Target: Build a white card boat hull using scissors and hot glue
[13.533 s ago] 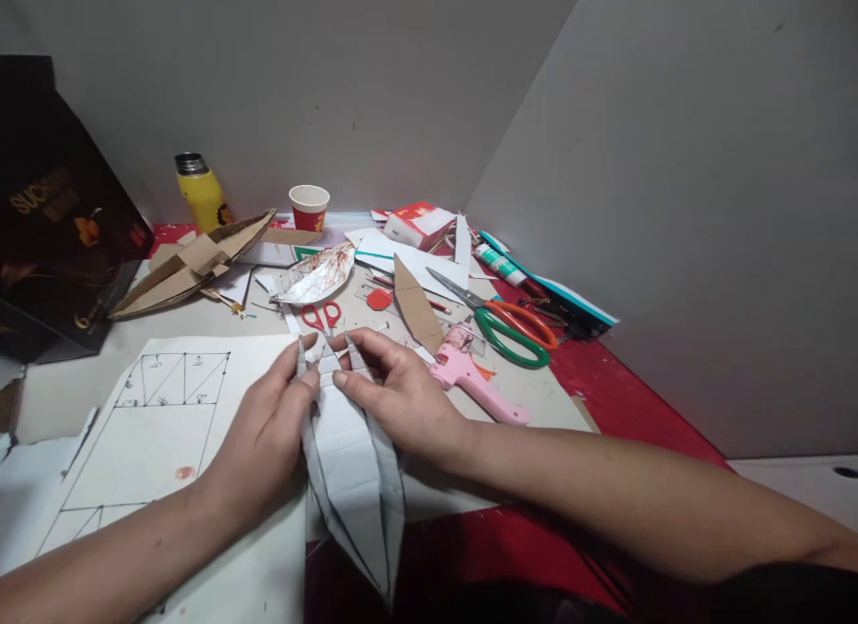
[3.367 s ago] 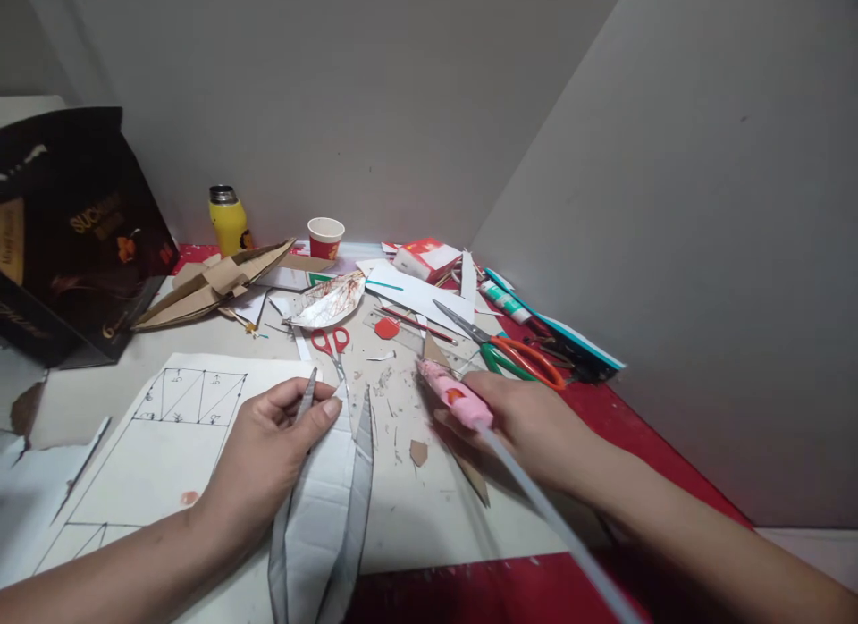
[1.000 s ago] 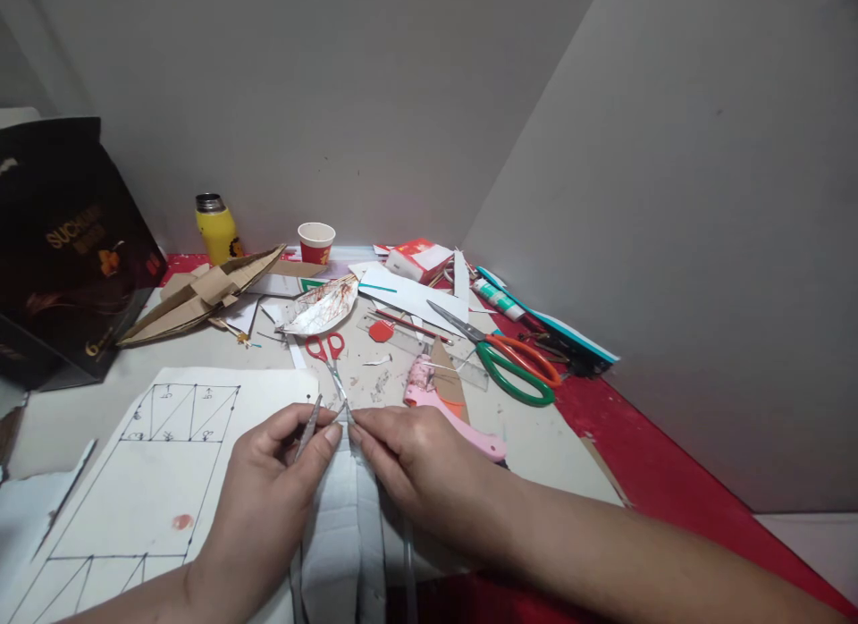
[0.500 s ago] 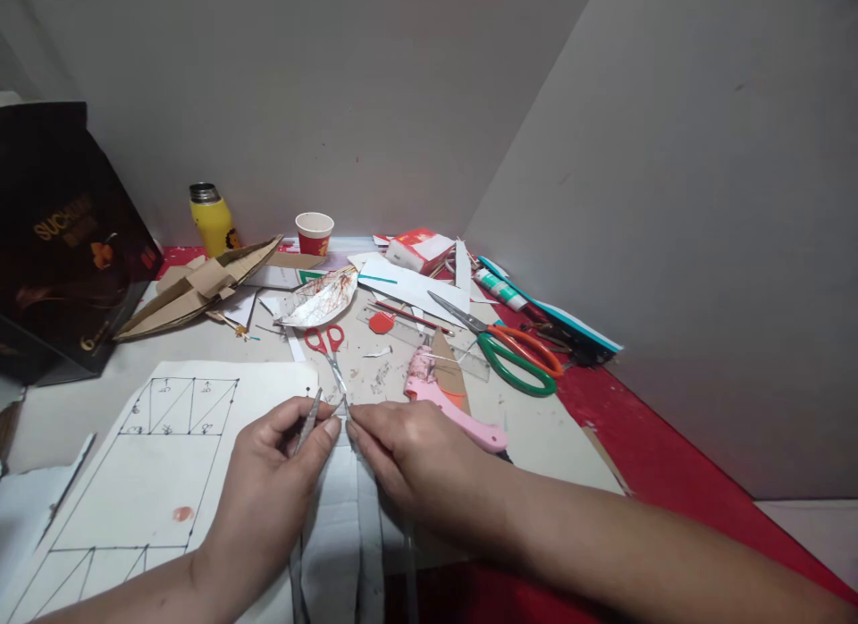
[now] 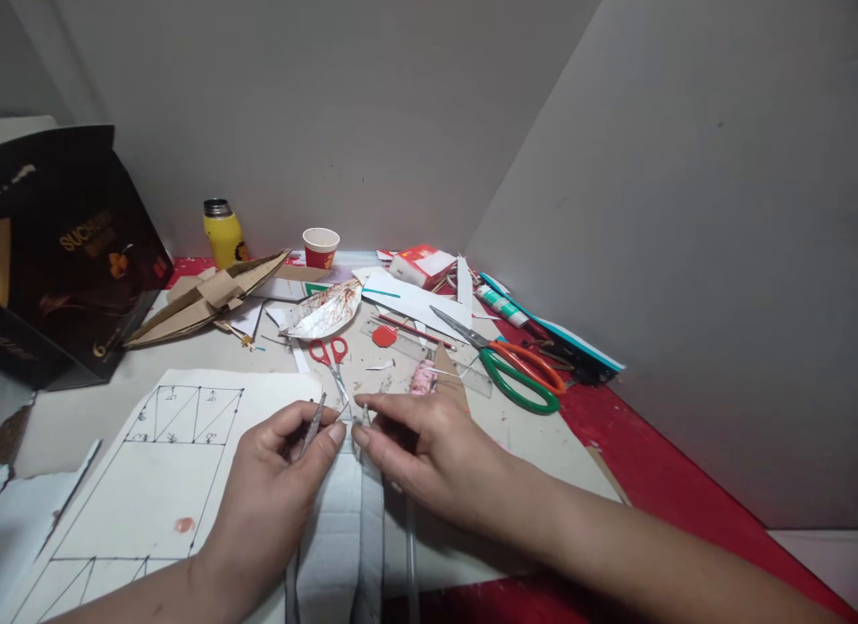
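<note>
Left hand still pinches the white cardboard; right hand has opened slightly (perhaps still touching).

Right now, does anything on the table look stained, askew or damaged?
Yes: the drawing sheet has a reddish smudge inside its ruled lines; unlike the dark linework, it looks accidental.

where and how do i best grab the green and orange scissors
I'd take the green handle and orange handle together, coming from the near right. Their loops reach toward that side, while the blades point away to the far left.
</note>
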Available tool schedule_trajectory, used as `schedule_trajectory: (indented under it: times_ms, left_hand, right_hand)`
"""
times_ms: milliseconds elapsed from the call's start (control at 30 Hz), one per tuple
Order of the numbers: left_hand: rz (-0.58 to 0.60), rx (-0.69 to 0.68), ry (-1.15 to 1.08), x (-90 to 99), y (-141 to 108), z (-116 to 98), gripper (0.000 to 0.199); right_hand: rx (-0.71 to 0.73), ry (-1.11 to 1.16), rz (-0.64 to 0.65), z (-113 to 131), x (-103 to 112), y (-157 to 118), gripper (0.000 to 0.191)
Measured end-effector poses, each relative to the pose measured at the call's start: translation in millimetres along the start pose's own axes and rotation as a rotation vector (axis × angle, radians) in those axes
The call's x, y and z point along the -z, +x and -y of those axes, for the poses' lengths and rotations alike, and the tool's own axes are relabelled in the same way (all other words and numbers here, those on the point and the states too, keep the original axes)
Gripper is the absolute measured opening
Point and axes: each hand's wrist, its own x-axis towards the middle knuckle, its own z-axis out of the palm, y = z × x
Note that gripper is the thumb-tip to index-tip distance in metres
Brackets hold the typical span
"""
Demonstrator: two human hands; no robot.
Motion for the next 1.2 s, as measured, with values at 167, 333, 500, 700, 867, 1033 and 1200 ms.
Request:
schedule_trajectory:
  times_ms: [167,333,500,700,867,1033,1200]
  left_hand:
    - [-0.012,0.015,0.014,-0.3,-1.2,0.3,0.016]
    - [-0.025,-0.012,0.008,-0.8,-0.5,0.3,0.014]
    - [-0.026,-0.028,0.043,-1.7,-0.4,1.1,0.011]
    - [-0.032,-0.017,0.071,-2.5,-0.4,5.1,0.008]
    - [-0.036,0.005,0.083,-2.6,1.0,9.3,0.010]
    - [-0.050,0.004,0.082,-3.7,1.6,10.8,0.009]
    - [-0.049,-0.010,0.075,-2.6,1.0,13.6,0.010]
  right_hand:
    - [-0.053,0.103,-0.026,0.3,5.0,-1.7,0.020]
    - [-0.128,0.221,-0.066,-0.2,-0.8,-8.4,0.014]
    - [-0.038,0.139,-0.087,-3.8,-8.7,-9.2,0.018]
    - [0.079,0.088,-0.084,-7.6,-14.4,-6.5,0.020]
    - [0.083,0.077,-0.085,-9.0,-17.1,-5.4,0.021]
    - [0.094,0.077,-0.095,-9.5,-17.9,-4.4,0.021]
    - [0.047,0.115,-0.091,-10.1,-17.0,-3.6,0.023]
